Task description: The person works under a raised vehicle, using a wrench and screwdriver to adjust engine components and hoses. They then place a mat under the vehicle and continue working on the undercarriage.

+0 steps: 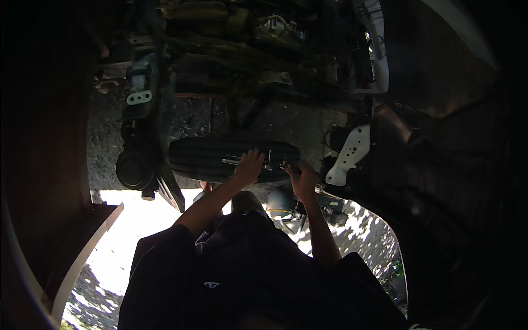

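A black ribbed tyre [203, 157] lies crosswise in front of me. Over its tread is a slim silver metal tool [231, 160], its exact kind unclear in the dim light. My left hand [251, 168] is closed over the tool's middle, and the tool's ends show on both sides of the fingers. Just to the right, my right hand [303, 179] is closed with its fingers curled. A small brass-coloured metal piece [283, 165] pokes out at its fingertips, close to the tool's right end. The palm side of both hands is hidden.
Dark vehicle parts surround me. A white perforated bracket [350, 157] is at right, a black round part [135, 169] at left. Shadowed machinery [231, 60] spans the far side. Behind my right forearm sit dark items and a yellow cable [278, 210] on sunlit ground.
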Demonstrator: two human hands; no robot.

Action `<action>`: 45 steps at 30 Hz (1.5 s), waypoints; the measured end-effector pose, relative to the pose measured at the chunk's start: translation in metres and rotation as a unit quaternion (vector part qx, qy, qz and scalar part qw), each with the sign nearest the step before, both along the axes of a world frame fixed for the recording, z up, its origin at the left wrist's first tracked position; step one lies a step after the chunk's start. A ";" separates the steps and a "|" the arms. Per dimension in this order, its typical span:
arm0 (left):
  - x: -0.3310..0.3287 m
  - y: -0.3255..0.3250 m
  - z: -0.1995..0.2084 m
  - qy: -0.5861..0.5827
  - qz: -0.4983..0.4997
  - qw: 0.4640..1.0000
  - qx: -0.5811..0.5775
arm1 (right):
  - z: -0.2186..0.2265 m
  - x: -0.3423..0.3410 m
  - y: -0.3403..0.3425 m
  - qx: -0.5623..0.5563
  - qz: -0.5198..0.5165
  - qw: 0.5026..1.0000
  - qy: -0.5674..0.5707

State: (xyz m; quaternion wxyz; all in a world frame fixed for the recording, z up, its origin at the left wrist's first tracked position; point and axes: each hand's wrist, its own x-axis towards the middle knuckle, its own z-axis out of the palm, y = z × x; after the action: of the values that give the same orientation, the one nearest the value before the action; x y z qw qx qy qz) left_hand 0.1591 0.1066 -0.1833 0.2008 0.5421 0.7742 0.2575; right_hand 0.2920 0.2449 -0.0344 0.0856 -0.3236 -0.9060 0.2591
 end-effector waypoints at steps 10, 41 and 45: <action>-0.007 -0.008 0.007 -0.063 0.034 0.997 0.023 | -0.017 -0.001 -0.002 -0.008 0.001 0.999 -0.037; -0.193 -0.048 0.178 -0.655 0.343 0.592 0.322 | 0.102 -0.281 -0.043 -0.414 0.081 0.883 0.205; -0.203 -0.051 0.212 -0.581 0.226 0.692 0.365 | 0.128 -0.321 -0.070 -0.519 0.144 0.793 0.283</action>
State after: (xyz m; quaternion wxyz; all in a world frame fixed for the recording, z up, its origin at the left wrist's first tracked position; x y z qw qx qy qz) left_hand -0.0437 0.0558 0.0284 0.3326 0.1243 0.4474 0.8208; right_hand -0.0285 0.1754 0.0940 0.1185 -0.0974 -0.6067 0.7800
